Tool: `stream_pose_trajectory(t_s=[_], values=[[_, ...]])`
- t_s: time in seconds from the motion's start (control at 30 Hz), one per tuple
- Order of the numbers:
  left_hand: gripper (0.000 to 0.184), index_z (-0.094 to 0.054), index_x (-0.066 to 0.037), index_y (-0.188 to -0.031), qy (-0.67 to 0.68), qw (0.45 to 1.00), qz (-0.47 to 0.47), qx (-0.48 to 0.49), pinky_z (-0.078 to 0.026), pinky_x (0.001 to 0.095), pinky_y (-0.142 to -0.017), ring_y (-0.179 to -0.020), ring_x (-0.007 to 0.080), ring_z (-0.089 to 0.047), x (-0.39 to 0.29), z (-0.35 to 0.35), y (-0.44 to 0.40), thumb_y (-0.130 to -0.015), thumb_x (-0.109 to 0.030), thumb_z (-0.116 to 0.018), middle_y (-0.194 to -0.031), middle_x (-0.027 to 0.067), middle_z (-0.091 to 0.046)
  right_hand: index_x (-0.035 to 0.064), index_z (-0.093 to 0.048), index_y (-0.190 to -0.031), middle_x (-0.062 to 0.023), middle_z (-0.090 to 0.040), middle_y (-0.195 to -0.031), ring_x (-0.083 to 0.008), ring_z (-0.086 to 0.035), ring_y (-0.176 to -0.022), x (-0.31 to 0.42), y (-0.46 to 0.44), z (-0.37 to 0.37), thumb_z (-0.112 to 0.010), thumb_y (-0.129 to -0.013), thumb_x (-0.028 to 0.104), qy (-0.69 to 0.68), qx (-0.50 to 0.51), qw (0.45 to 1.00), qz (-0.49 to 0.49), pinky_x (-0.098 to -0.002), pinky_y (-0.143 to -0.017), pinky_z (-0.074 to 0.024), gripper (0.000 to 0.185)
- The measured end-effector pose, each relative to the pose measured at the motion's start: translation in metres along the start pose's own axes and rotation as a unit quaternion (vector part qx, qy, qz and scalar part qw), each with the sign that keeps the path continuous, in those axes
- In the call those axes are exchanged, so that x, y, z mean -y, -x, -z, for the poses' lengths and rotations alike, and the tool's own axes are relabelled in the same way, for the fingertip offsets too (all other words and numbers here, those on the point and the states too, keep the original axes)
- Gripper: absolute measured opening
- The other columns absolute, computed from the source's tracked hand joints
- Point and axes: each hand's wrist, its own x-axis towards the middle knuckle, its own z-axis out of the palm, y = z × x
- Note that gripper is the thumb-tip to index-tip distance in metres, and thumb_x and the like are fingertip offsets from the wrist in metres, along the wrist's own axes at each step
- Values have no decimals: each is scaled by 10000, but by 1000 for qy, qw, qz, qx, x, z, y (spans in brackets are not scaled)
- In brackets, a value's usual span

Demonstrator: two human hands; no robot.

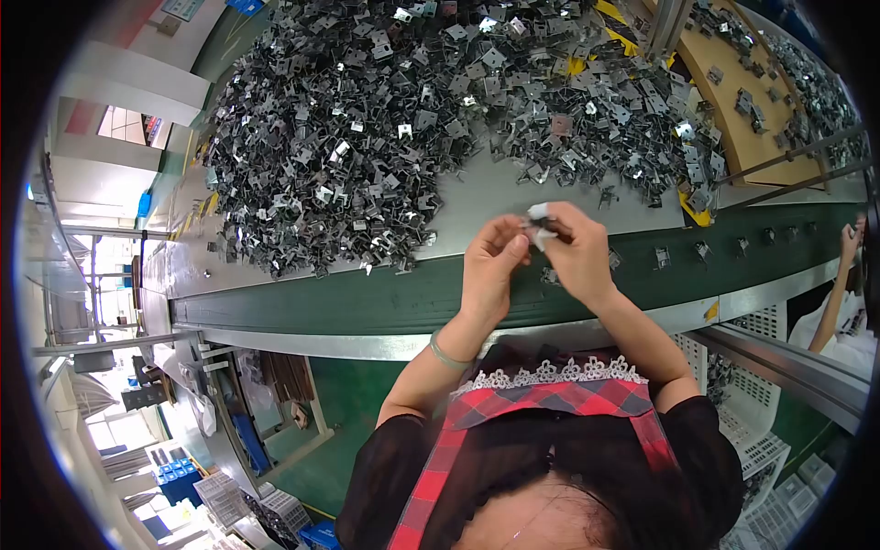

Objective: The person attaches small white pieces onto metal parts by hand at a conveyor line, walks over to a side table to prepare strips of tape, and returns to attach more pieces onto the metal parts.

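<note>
My left hand, with a pale bangle on its wrist, and my right hand meet above the near edge of the metal table. Between their closed fingertips is a small metal bracket, blurred and partly hidden by the fingers. White coverings wrap fingertips of my right hand. Just below the hands, another bracket lies on the green conveyor belt, partly behind my right hand. Beyond my fingers spreads a large heap of loose metal brackets.
Several brackets sit spaced along the belt to the right, such as one bracket. A co-worker's arm reaches in at far right. A tan board with brackets and a metal post stand at the back right. White crates are below.
</note>
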Motion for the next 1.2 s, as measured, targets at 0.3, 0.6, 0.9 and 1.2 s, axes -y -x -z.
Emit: stream_pose_trajectory(t_s=[0.3,0.6,0.9,1.2], values=[[176,-601,-55,-1040,76,996,51,12,-492,239,-668,-747,95,-601,-8,14,-5,-990,-205,-526,-859,22,-631,-18,-629,-1008,-103,-658,-977,-168,-671,-826,10,12,-15,-633,-782,-106,-61,-30,998,6,-270,-711,-530,243],[180,-608,-8,-1062,-4,996,33,78,-563,259,-711,-823,148,-640,-22,19,-11,-897,-70,-642,-919,62,-638,-7,-656,-938,-129,-650,-895,-222,-662,-757,13,0,6,-668,-719,-60,229,57,951,201,-292,-689,-516,226],[197,-612,4,-1067,-309,945,-85,67,-536,292,-756,-880,181,-651,-29,11,-32,-872,-18,-633,-1004,83,-667,-63,-637,-1081,-40,-682,-930,-80,-622,-801,-5,-15,22,-621,-833,-77,18,59,996,-57,-230,-709,-530,249],[269,-588,-23,-1007,-790,527,-309,-48,-494,377,-768,-911,310,-591,-44,32,-112,-810,-175,-691,-965,119,-634,-67,-664,-1025,-59,-688,-904,-82,-632,-810,-9,-10,29,-653,-819,-68,78,52,994,-52,-211,-710,-512,207]])
